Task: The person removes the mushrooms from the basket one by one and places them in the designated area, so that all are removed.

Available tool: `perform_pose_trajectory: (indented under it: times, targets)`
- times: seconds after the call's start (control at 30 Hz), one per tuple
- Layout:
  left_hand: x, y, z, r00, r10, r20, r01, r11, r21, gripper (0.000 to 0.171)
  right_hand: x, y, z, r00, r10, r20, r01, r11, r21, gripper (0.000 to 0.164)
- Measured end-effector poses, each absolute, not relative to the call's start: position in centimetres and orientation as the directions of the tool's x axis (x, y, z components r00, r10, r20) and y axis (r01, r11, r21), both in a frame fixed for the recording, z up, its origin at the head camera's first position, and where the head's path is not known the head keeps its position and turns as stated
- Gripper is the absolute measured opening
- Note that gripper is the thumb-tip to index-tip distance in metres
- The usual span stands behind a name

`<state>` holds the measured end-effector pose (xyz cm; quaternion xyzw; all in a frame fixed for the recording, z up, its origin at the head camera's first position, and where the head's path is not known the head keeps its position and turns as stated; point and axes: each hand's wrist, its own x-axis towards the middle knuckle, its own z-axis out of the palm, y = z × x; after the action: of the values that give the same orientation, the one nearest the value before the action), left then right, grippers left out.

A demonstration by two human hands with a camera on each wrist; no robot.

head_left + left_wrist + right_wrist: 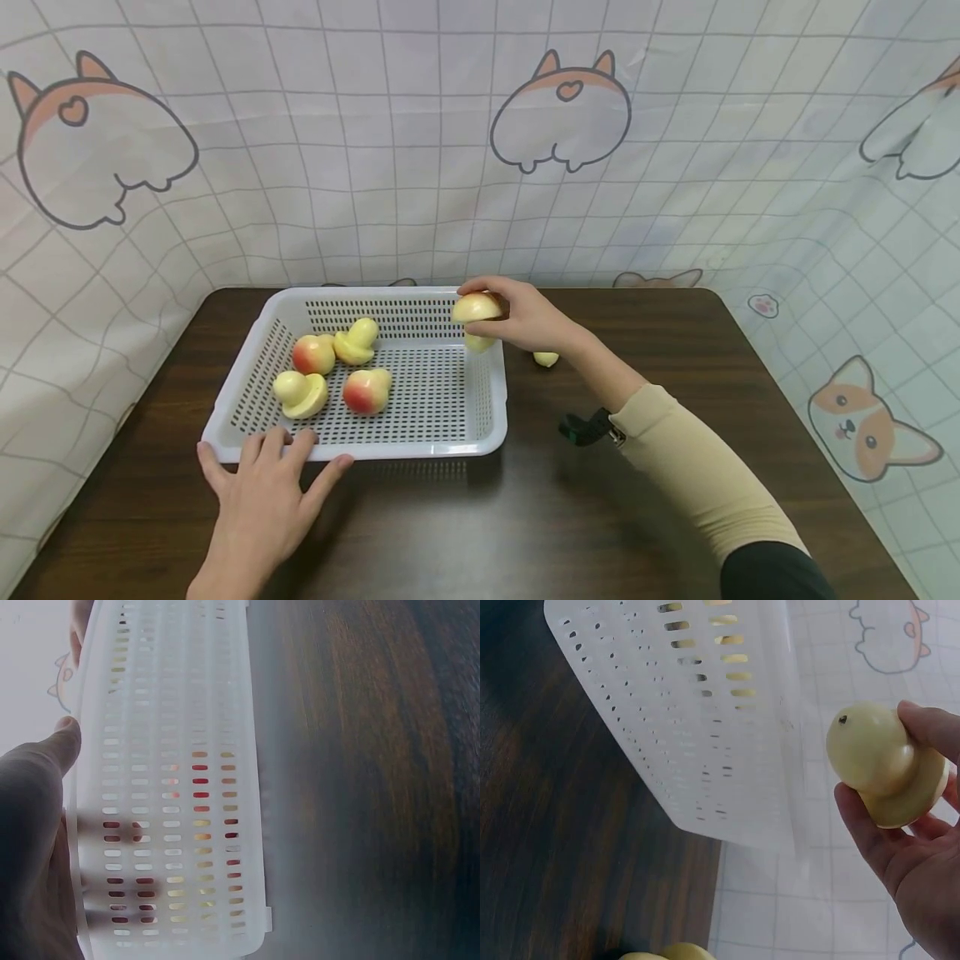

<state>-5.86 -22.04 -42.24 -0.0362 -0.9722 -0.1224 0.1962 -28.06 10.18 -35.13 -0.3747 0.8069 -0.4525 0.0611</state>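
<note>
My right hand (pixel 525 317) pinches a pale yellow, mushroom-shaped piece (pixel 477 308) over the basket's right end. In the right wrist view its round knob has a small dark spot, and thumb and fingers hold the wider part. The white perforated basket (pixel 491 437) contains several similar yellow pieces, including a red-blushed one (pixel 366 392) and a yellow one (pixel 302 394). With fingers spread, my left hand (pixel 262 492) rests across the near rim at the left. The left wrist view shows its thumb along the rim and finger shadows through the wall.
Another small yellow piece (pixel 546 359) lies on the dark wooden table (pixel 600 517) to the right of the basket, partly hidden by the right arm. A dark strap (pixel 585 427) is at the right wrist. A patterned white curtain (pixel 435 167) hangs behind the table.
</note>
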Motion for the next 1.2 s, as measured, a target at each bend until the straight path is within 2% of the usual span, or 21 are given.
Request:
perform_pose_trajectory:
  times: [1.2]
  targets:
    - [-5.9,-22.2,-42.5,-0.915,0.020,0.403,0.123,0.965,0.233,0.056,-27.9,14.5,-36.5,-0.795,-0.581,0.175,-0.419,0.316,-0.851,0.047]
